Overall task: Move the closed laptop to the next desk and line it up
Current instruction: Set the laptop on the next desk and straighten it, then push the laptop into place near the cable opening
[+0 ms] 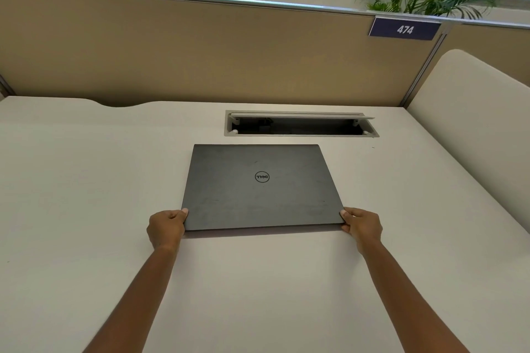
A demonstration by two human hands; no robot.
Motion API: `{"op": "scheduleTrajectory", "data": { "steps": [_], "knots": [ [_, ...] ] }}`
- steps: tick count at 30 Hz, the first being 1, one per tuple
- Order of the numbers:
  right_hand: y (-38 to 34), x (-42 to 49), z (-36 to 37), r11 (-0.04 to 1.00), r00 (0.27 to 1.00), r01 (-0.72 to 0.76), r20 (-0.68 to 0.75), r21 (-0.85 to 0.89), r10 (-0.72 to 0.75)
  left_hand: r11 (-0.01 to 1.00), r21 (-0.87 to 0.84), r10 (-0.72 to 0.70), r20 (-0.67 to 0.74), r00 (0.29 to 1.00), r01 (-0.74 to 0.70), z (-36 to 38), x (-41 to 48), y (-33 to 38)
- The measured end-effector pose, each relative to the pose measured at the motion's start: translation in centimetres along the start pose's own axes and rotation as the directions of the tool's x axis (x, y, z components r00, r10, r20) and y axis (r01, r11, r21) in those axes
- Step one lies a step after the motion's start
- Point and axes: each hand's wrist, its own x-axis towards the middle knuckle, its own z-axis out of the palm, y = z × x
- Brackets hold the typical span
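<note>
Closed laptop (259,186) lies flat on the desk (86,209), just in front of the open cable hatch (299,125). Left hand (166,228) and right hand (362,227) each pinch a near corner. Judged rigid, moderately heavy, smooth-lidded; corner grips suit. The hatch opening is the nearest hazard.

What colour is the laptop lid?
Dark grey, nearly black, on the laptop, with a round logo at its centre; the head view shows it.
</note>
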Motion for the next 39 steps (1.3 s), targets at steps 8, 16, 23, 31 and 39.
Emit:
{"op": "scheduleTrajectory", "data": {
  "steps": [8,16,23,31,39],
  "knots": [
    [-0.2,-0.6,-0.1,0.990,0.998,0.063,0.014,-0.123,-0.062,0.994,0.103,0.023,0.057,0.998,-0.029,-0.4,0.1,0.3],
    [-1.5,-2.9,2.9,0.717,0.893,0.428,0.139,-0.550,-0.427,0.753,0.534,0.394,0.100,0.913,-0.384,1.4,-2.9,2.0],
    [-2.0,-4.2,7.1,0.394,0.721,0.680,0.464,-0.618,-0.515,0.507,0.580,0.526,0.378,0.762,-0.637,5.4,-3.9,2.6],
    [-1.5,-4.7,9.5,0.299,0.715,0.684,0.530,-0.665,-0.457,0.437,0.546,0.491,0.521,0.698,-0.715,8.4,-4.7,2.3],
    [-0.8,-4.5,10.1,0.311,0.737,0.666,0.534,-0.678,-0.414,0.434,0.555,0.467,0.535,0.704,-0.709,9.3,-4.6,1.7]
  ]
}}
